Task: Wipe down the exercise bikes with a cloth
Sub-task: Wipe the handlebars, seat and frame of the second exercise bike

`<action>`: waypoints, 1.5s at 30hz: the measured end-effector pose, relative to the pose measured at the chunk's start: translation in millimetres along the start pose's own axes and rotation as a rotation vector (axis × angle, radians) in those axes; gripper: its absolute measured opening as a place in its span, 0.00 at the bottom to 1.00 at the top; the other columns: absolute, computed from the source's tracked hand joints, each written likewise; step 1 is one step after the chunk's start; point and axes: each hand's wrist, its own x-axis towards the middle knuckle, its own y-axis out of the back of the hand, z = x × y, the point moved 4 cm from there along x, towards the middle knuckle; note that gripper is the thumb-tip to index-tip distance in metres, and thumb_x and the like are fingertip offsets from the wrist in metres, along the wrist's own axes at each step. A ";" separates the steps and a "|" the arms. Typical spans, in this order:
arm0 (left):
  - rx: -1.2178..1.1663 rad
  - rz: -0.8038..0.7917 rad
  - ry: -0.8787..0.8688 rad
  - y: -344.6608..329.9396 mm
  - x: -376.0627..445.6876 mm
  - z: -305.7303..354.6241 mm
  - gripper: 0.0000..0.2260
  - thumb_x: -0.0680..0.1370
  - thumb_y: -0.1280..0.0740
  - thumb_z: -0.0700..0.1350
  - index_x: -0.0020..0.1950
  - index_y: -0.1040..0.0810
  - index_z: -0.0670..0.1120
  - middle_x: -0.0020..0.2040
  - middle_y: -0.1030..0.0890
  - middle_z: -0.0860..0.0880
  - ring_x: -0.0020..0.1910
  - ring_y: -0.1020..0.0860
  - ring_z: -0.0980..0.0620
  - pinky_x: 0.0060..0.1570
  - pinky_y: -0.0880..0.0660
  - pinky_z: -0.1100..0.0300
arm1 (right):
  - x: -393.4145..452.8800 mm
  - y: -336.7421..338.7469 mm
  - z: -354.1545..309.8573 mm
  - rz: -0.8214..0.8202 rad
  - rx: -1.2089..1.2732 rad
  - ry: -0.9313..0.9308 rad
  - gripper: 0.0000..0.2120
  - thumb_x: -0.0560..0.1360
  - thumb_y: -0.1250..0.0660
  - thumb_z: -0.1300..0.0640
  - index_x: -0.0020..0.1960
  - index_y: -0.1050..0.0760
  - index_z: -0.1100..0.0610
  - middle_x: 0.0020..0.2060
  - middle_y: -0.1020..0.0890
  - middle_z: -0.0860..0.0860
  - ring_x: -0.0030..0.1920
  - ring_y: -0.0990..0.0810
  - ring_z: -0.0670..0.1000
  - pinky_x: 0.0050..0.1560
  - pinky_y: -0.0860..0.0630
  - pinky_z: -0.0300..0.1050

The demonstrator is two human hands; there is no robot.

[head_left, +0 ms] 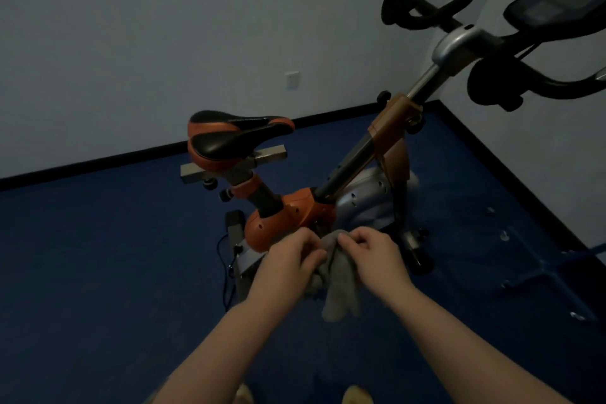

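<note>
Left hand (pixel 292 256) and right hand (pixel 370 254) pinching grey cloth (pixel 341 282), orange exercise bike (pixel 295 207) behind

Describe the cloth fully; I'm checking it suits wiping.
The cloth is a grey, soft-looking rag, bunched and crumpled, its loose end hanging down. The left hand and right hand pinch its upper part from either side, holding it in the air in front of the exercise bike, apparently not touching it.
</note>
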 end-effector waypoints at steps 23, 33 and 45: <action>-0.202 -0.470 -0.157 192.0 49.3 -128.7 0.09 0.80 0.37 0.47 0.58 0.21 0.50 0.58 0.23 0.58 0.56 0.25 0.64 0.56 0.27 0.66 | 4.0 -179.0 -130.5 -0.101 0.295 0.137 0.08 0.81 0.41 0.60 0.54 0.23 0.56 0.48 0.17 0.51 0.51 0.19 0.47 0.49 0.23 0.38; -0.055 -0.293 -0.209 195.0 105.6 -120.1 0.06 0.81 0.38 0.49 0.49 0.22 0.56 0.44 0.19 0.59 0.45 0.22 0.63 0.48 0.23 0.58 | 54.3 -168.4 -130.6 0.001 0.299 0.114 0.07 0.75 0.30 0.57 0.53 0.22 0.53 0.48 0.16 0.49 0.50 0.18 0.46 0.49 0.21 0.41; -0.158 0.206 -0.038 246.8 186.3 -169.0 0.07 0.79 0.36 0.48 0.44 0.22 0.56 0.41 0.19 0.57 0.41 0.22 0.63 0.40 0.28 0.66 | 104.7 -178.2 -146.3 0.429 0.377 0.124 0.05 0.73 0.28 0.55 0.45 0.24 0.52 0.37 0.19 0.46 0.37 0.20 0.42 0.33 0.26 0.32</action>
